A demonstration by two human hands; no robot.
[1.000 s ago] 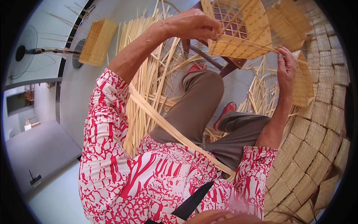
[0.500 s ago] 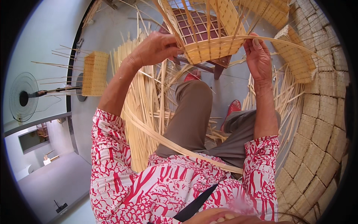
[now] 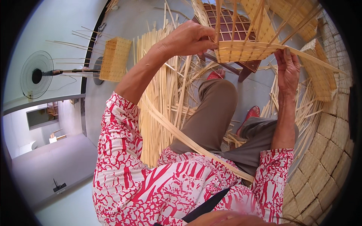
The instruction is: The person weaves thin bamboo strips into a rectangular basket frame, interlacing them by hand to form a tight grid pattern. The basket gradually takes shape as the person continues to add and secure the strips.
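Observation:
My left hand (image 3: pixel 196 39) is closed on the near left corner of a partly woven light bamboo basket (image 3: pixel 243 52). My right hand (image 3: pixel 287 67) pinches a long flat strip (image 3: pixel 313 57) at the basket's right end; the strip runs along the woven side and trails off rightward. Upright splints rise from the basket, which rests on a dark red wooden stool (image 3: pixel 250 66). Its far part is cut off by the upper edge. A loose bundle of pale strips (image 3: pixel 158 90) lies on the floor beside my legs, and another long strip (image 3: pixel 177 135) crosses my lap.
A woven basket with protruding splints (image 3: pixel 115 58) stands at the left near a standing fan (image 3: pixel 37 76). More woven pieces (image 3: pixel 318 75) lie at the right beside rows of stacked woven packs (image 3: pixel 332 147). Loose strips (image 3: pixel 305 109) cover floor near my right leg.
Since a second ago the basket has turned so its near side lies more level, with the splints standing up. The view has shifted. Both hands remain on the work.

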